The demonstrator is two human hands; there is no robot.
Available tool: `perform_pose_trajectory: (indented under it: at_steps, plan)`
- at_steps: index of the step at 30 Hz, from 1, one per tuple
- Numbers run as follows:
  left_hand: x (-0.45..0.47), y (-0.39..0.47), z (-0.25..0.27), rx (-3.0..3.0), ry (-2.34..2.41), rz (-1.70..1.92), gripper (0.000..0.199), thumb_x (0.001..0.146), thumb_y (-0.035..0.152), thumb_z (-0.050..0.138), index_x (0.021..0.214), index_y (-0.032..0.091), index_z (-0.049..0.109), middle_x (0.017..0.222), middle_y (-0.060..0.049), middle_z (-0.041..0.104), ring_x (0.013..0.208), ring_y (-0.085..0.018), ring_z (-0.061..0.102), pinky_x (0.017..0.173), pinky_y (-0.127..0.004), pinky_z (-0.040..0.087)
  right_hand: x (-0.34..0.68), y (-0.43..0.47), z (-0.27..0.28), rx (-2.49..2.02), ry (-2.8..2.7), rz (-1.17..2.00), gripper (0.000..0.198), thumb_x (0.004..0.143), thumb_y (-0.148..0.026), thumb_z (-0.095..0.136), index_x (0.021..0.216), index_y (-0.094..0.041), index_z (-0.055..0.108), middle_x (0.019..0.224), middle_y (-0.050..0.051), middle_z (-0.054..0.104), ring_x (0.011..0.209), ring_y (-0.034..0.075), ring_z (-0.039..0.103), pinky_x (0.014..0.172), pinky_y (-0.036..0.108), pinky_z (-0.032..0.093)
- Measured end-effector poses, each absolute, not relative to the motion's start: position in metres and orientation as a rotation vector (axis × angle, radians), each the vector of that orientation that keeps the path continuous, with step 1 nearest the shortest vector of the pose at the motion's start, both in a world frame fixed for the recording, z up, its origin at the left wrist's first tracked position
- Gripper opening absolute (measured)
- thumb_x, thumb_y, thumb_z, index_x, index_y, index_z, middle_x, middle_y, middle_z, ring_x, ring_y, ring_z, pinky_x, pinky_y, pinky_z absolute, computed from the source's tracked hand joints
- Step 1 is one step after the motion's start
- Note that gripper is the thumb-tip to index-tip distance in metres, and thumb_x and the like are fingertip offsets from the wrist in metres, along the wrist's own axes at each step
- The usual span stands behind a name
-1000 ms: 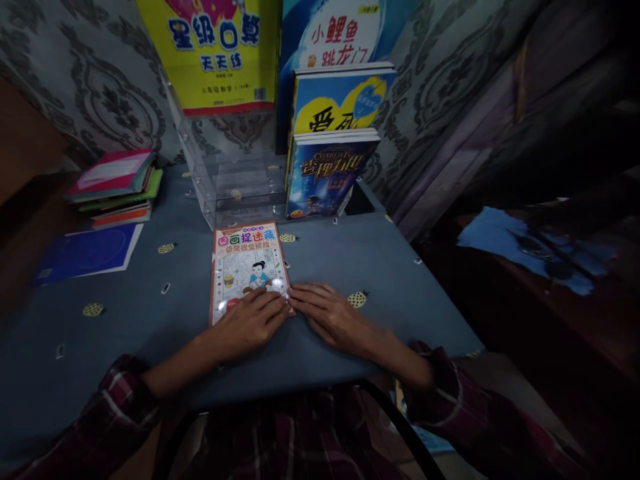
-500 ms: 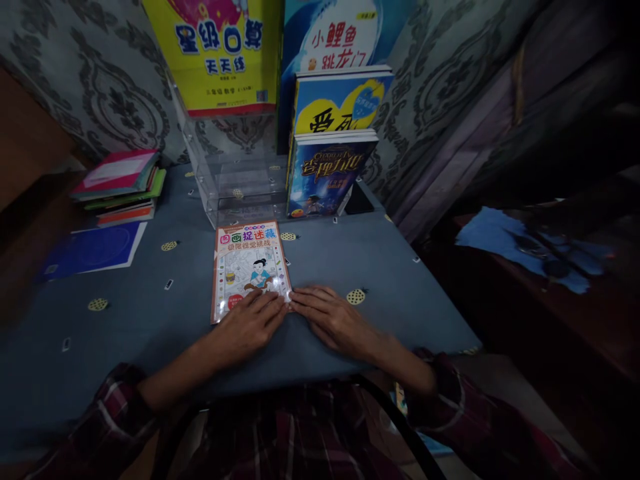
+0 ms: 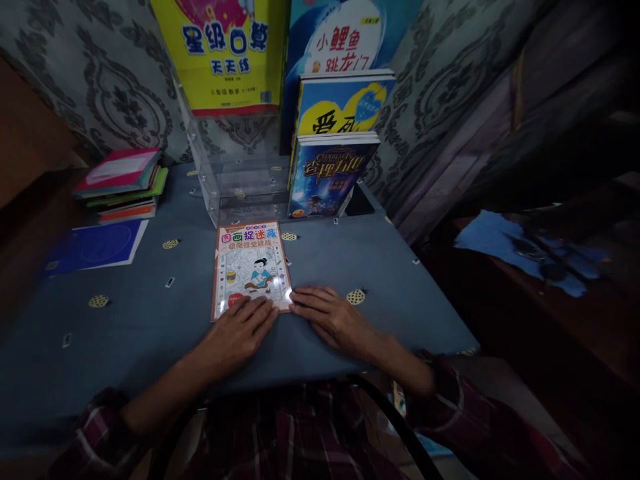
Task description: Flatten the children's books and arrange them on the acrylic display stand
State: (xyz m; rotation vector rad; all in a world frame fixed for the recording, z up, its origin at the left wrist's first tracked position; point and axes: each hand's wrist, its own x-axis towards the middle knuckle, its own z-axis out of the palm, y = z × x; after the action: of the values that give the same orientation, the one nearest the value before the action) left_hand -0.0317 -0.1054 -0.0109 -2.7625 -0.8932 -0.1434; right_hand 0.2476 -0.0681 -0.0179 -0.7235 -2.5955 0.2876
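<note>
A thin book (image 3: 253, 263) with an orange border, colourful Chinese title and a drawn seated figure lies flat on the blue-grey tablecloth (image 3: 165, 333). My left hand (image 3: 240, 333) rests over its lower edge, fingers stretched out and lying flat on the cover. At the book's lower right corner is my right hand (image 3: 333, 317), palm down, with its fingertips touching or right beside that corner and its fingers extended. Neither hand grips anything. The left fingers cover part of the book's bottom edge.
Behind the book stands a clear acrylic rack (image 3: 215, 193) holding a yellow workbook (image 3: 230, 73) and several storybooks, a dark blue one (image 3: 327, 177) in front. A stack of books (image 3: 123, 180) and a blue booklet (image 3: 100, 247) lie at left. A dark flat object (image 3: 360, 202) sits behind the rack's right side.
My left hand has slid left and down along the book's lower edge, uncovering more of the cover. My right hand has stayed at the corner.
</note>
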Motion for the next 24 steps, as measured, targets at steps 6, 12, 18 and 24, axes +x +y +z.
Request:
perform_pose_trajectory:
  at_steps: [6, 12, 18, 24]
  plan:
    - [-0.051, -0.113, -0.003, -2.741, -0.916, -0.189, 0.043, 0.099, 0.010, 0.045, 0.141, 0.010, 0.053, 0.135, -0.015, 0.066, 0.130, -0.025, 0.056, 0.109, -0.041, 0.042, 0.247, -0.068, -0.016, -0.714, -2.582, 0.280, 0.043, 0.095, -0.006, 0.055, 0.134, -0.020, 0.066, 0.136, 0.010, 0.069, 0.130, 0.026, 0.061, 0.103, 0.051, 0.056]
    - [-0.064, -0.119, 0.002, -2.684, -0.911, -0.214, 0.042, 0.097, 0.007, 0.043, 0.138, 0.008, 0.055, 0.132, -0.014, 0.068, 0.126, -0.026, 0.059, 0.104, -0.040, 0.048, 0.248, -0.068, -0.018, -0.720, -2.591, 0.300, 0.045, 0.094, -0.006, 0.055, 0.136, -0.022, 0.065, 0.136, 0.010, 0.069, 0.132, 0.025, 0.060, 0.105, 0.052, 0.054]
    - [-0.079, -0.124, 0.003, -2.716, -0.977, -0.236, 0.047, 0.096, 0.004, 0.045, 0.142, 0.010, 0.053, 0.140, -0.017, 0.063, 0.130, -0.026, 0.058, 0.105, -0.040, 0.049, 0.249, -0.067, -0.021, -0.699, -2.584, 0.290, 0.042, 0.095, -0.007, 0.053, 0.133, -0.021, 0.065, 0.137, 0.009, 0.069, 0.132, 0.025, 0.060, 0.106, 0.050, 0.054]
    - [-0.097, -0.132, -0.002, -2.681, -1.033, -0.305, 0.050, 0.095, 0.001, 0.040, 0.141, 0.012, 0.056, 0.133, -0.015, 0.068, 0.124, -0.024, 0.062, 0.099, -0.038, 0.055, 0.249, -0.067, -0.022, -0.700, -2.587, 0.265, 0.041, 0.097, -0.008, 0.052, 0.133, -0.019, 0.065, 0.138, 0.009, 0.068, 0.132, 0.025, 0.061, 0.106, 0.050, 0.054]
